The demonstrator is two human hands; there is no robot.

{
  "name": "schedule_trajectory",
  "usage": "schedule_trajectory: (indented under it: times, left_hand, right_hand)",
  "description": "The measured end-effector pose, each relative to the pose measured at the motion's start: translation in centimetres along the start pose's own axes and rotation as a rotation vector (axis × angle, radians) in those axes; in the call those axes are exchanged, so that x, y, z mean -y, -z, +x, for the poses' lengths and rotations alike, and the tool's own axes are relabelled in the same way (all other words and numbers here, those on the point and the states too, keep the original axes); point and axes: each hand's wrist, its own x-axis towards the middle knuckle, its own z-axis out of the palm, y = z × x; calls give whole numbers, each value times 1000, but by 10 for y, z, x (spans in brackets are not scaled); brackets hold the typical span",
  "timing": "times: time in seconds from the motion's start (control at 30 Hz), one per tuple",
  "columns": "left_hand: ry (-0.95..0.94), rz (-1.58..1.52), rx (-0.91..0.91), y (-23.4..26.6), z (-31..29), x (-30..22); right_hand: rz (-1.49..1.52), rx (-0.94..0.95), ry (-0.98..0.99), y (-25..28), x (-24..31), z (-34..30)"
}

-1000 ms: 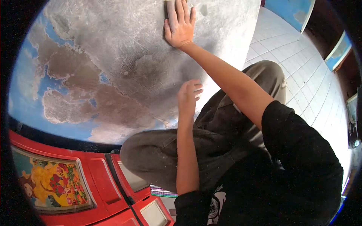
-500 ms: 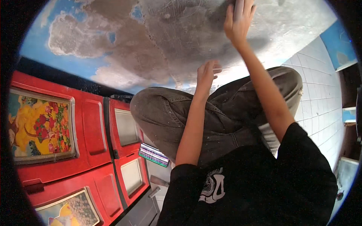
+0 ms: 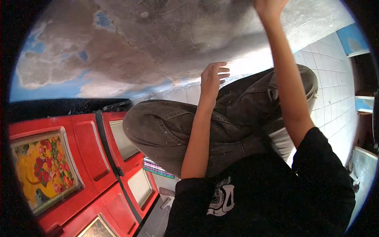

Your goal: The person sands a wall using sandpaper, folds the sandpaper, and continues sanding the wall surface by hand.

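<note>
Right hand (image 3: 271, 8) has shifted up toward one o'clock, its fingertips cropped, grip untellable; left hand (image 3: 210, 82) hangs loosely open; patchy wall's (image 3: 173, 43) long edge runs nine-to-two o'clock.

You are in what looks like a home, though which room it is stays unclear. The red cabinet (image 3: 90, 152) to your left points that way, with its moulded fronts and a framed picture (image 3: 47, 168) of bright flowers on one of them. Pale tiles (image 3: 333, 85) cover the floor to your right. The wall (image 3: 166, 43) before you is patchy: mostly bare grey-brown, with blue paint (image 3: 39, 94) toward its left side.
</note>
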Motion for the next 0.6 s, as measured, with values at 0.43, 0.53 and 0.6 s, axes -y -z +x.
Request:
schedule_trajectory:
  times: [0.43, 0.53, 0.6]
  left_hand:
    - [68, 10, -6, 0, 9, 13]
    - [54, 42, 37, -8, 13, 13]
    - [49, 77, 30, -5, 12, 15]
  right_hand:
    - [-51, 154, -344, 29, 4, -22]
    - [-56, 68, -418, 35, 1, 3]
    - [-105, 205, -390, 39, 1, -48]
